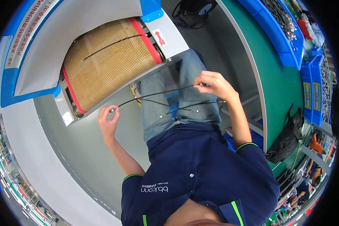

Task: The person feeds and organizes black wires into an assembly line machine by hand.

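Observation:
A thin black cable (154, 94) stretches between my two hands, above my lap. My left hand (108, 119) pinches its left end, where a small pale connector shows at the fingertips. At the other end, my right hand (211, 83) is closed on the cable's tip, the fingers covering most of it. Two more black cables with small white connectors lie crossed on my thighs; one cable (184, 108) is below the held one. Another black cable (113, 46) rests on the tan mesh conveyor belt (105, 71), which has red edges, in front of my left hand.
A white and blue machine housing (45, 49) arches over the belt. To the right stands a green-topped table (248, 37) with a blue bin (286, 34) of cables and a black bag (288, 137). A cable reel (197, 9) sits at the back. Other people work far right.

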A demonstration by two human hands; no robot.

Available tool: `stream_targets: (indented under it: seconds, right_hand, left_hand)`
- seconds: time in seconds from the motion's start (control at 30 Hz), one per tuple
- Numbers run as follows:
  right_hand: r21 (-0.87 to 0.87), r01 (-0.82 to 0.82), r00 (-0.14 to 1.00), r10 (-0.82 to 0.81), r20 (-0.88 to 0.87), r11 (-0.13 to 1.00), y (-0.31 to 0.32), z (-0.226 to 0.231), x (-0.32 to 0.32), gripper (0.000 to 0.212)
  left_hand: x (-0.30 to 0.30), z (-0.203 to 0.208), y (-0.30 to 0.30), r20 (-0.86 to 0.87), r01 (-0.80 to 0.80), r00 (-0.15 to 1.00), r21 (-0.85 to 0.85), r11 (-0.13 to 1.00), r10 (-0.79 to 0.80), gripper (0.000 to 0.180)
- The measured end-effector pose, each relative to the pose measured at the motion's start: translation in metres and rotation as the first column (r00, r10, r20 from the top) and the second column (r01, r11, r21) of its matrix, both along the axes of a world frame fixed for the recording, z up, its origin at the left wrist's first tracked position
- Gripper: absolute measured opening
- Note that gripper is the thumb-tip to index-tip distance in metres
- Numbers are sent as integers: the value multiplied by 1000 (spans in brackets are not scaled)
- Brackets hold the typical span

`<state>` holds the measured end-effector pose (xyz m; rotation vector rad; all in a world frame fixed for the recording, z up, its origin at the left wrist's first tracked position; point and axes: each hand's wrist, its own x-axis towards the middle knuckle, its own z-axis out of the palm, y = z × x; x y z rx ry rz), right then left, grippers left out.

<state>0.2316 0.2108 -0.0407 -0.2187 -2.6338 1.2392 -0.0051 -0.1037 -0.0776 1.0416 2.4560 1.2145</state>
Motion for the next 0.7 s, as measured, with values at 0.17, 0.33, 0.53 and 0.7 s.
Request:
stream_targets:
  seconds: [0.17, 0.33, 0.53, 0.7]
  right_hand:
    - [42, -53, 998, 53, -14, 998, -7, -4, -12, 11]
    - [117, -1, 991, 17, -133, 993, -18, 2, -45, 12]
    - [185, 182, 962, -136, -235, 966, -37, 13, -120, 12]
    - [252, 267, 943, -198, -266, 930, -47, -6, -155, 12]
  left_hand:
    - [-13, -2, -8, -21, 0, 1000, -12, 1000, -1, 14]
    - [-52, 11, -10, -80, -32, 996, 10, 999, 32, 11]
    - [-133, 37, -1, -223, -57, 974, -56, 997, 43, 11]
    - [-172, 26, -10, -281, -26, 960, -117, 993, -8, 18]
